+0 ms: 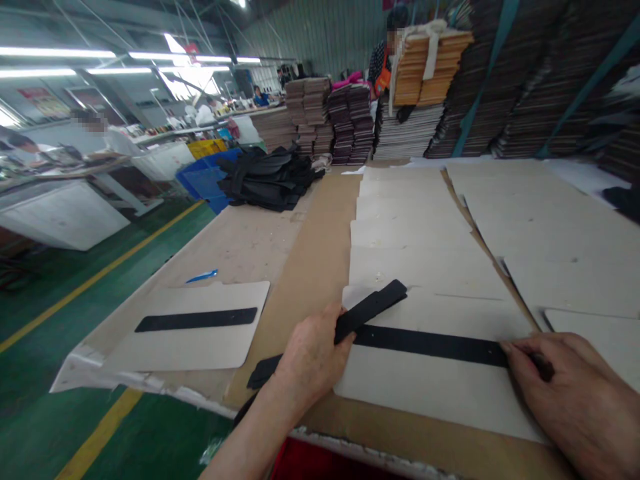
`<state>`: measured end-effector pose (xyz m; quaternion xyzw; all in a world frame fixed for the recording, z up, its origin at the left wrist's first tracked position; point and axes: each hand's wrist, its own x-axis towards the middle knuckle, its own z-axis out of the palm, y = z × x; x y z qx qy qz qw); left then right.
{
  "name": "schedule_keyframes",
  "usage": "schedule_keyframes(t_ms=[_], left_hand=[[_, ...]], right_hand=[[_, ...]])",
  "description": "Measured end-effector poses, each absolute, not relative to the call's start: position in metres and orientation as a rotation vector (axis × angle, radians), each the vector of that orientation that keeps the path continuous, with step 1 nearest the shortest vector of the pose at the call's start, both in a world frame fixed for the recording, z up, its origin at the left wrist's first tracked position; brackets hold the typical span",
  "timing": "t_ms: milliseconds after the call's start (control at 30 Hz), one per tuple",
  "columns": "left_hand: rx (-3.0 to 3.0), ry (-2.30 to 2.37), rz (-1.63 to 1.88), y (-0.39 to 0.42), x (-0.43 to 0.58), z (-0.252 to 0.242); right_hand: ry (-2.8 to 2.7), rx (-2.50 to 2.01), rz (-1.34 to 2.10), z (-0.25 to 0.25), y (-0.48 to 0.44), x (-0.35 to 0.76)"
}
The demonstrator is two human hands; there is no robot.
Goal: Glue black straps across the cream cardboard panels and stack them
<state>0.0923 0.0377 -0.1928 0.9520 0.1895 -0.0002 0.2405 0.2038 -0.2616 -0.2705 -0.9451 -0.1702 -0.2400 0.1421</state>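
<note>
My left hand (315,350) is closed around a small stack of black strips (373,308), which sticks out on both sides of the fist. Below it, a single black strip (430,345) lies across a pale board (425,383) at the table's near edge. The fingers of my right hand (565,380) pinch the right end of that strip. Off to the left rests another pale board (190,353) with a black strip (197,319) lying across it.
More pale boards (410,233) overlap in rows toward the back. A heap of black strips (270,177) sits at the table's far left, near a blue crate (200,177). A small blue tool (203,275) lies on the left. Tall bundled stacks (410,133) line the back.
</note>
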Motion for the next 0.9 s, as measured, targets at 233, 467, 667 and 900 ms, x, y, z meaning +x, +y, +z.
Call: schedule_keyframes(t_ms=[233, 467, 667, 900], left_hand=[[2.868, 0.273, 0.046, 0.021, 0.085, -0.191], [3.033, 0.015, -0.044, 0.008, 0.071, -0.191], [3.138, -0.075, -0.15, 0.001, 0.07, -0.192], [3.17, -0.074, -0.175, 0.003, 0.069, -0.199]], right_hand=[[-0.528, -2.99, -0.621, -0.247, -0.239, 0.183], [-0.949, -3.006, -0.473, -0.232, -0.249, 0.176], [-1.115, -3.032, -0.494, -0.234, -0.253, 0.165], [-1.083, -3.107, -0.45, -0.234, -0.249, 0.159]])
